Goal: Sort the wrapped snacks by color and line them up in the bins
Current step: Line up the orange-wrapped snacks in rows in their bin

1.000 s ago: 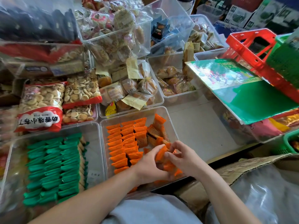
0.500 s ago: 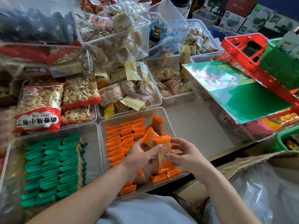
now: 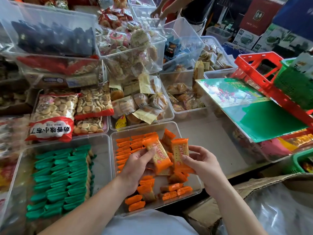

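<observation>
My left hand (image 3: 137, 165) grips an orange-wrapped cracker pack (image 3: 158, 154) with its printed face up. Beside it, my right hand (image 3: 201, 162) pinches a second orange pack (image 3: 179, 150) held upright. Both packs hang above a clear bin (image 3: 176, 128). In that bin, orange snacks (image 3: 125, 150) stand in neat rows at the left, and loose ones (image 3: 171, 191) lie at the front. To the left, another clear bin (image 3: 100, 143) holds rows of green-wrapped snacks (image 3: 59, 180).
Bags of small round biscuits (image 3: 55, 116) and bins of wrapped buns (image 3: 140, 102) fill the shelf behind. A green board (image 3: 250, 109) and red crate (image 3: 260, 68) lie to the right. A cardboard box (image 3: 245, 190) sits at the lower right. Another person's hands (image 3: 157, 13) reach in at the top.
Both hands rose from the bin's front with orange packs. The packs, bunched together before, are now held apart, one in each hand, faces up.
</observation>
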### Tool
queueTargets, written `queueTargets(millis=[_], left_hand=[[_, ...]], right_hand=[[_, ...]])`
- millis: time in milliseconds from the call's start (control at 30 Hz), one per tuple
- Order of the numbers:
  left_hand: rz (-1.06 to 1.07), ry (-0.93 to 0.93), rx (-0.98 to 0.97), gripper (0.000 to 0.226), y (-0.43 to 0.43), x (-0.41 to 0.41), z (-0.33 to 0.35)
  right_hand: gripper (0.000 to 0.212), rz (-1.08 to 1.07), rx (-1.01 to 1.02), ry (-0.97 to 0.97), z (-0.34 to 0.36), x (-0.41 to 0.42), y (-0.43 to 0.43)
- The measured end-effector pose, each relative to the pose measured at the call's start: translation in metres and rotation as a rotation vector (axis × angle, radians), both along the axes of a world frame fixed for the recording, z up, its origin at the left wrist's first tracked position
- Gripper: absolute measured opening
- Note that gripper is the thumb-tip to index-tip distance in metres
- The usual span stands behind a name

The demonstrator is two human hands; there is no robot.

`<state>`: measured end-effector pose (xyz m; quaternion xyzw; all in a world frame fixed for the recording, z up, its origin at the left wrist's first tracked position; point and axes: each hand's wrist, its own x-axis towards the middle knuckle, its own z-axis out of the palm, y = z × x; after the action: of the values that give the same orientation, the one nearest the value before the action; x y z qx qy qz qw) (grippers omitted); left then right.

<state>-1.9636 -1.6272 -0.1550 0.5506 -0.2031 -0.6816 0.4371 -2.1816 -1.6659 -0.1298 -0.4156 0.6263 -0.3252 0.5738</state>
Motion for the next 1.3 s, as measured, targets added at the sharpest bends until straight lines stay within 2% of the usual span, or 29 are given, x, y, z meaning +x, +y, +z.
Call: queueTargets(millis=[100, 300, 467, 633, 767, 900, 1067, 1133, 1233, 1300], left_hand=[[-0.057, -0.030, -0.019, 0.045, 0.003, -0.002, 0.013], [-0.079, -0.141, -0.033, 0.039, 0.018, -0.002, 0.036], [-0.042, -0.229, -0.052, 0.017, 0.031, 0.009, 0.031], [-0.068, -0.401, -0.093, 0.040, 0.046, 0.028, 0.026], [-0.070, -0.387, -0.122, 0.032, 0.049, 0.038, 0.033], [-0.123, -0.275, -0.170, 0.031, 0.044, 0.039, 0.044], [-0.167, -0.411, -0.215, 0.032, 0.035, 0.032, 0.038], [-0.158, -0.412, -0.213, 0.030, 0.034, 0.030, 0.033], [-0.133, -0.433, -0.233, 0.031, 0.032, 0.030, 0.027], [-0.113, -0.434, -0.233, 0.038, 0.028, 0.034, 0.027]], right_hand=[[0.032, -0.002, 0.016, -0.092, 0.010, 0.008, 0.007], [0.021, -0.002, 0.028, -0.167, 0.023, 0.018, 0.019], [0.023, -0.008, 0.089, -0.237, 0.020, 0.022, 0.022], [0.023, 0.016, 0.132, -0.281, 0.016, 0.028, 0.026], [0.020, 0.043, 0.134, -0.244, 0.020, 0.029, 0.026], [0.022, 0.079, 0.139, -0.208, 0.027, 0.024, 0.021], [0.021, 0.140, 0.078, -0.039, 0.035, 0.018, 0.015], [0.020, 0.187, 0.088, -0.037, 0.036, 0.018, 0.016], [0.040, 0.234, 0.083, -0.039, 0.036, 0.018, 0.018], [0.046, 0.186, 0.035, 0.024, 0.037, 0.016, 0.016]])
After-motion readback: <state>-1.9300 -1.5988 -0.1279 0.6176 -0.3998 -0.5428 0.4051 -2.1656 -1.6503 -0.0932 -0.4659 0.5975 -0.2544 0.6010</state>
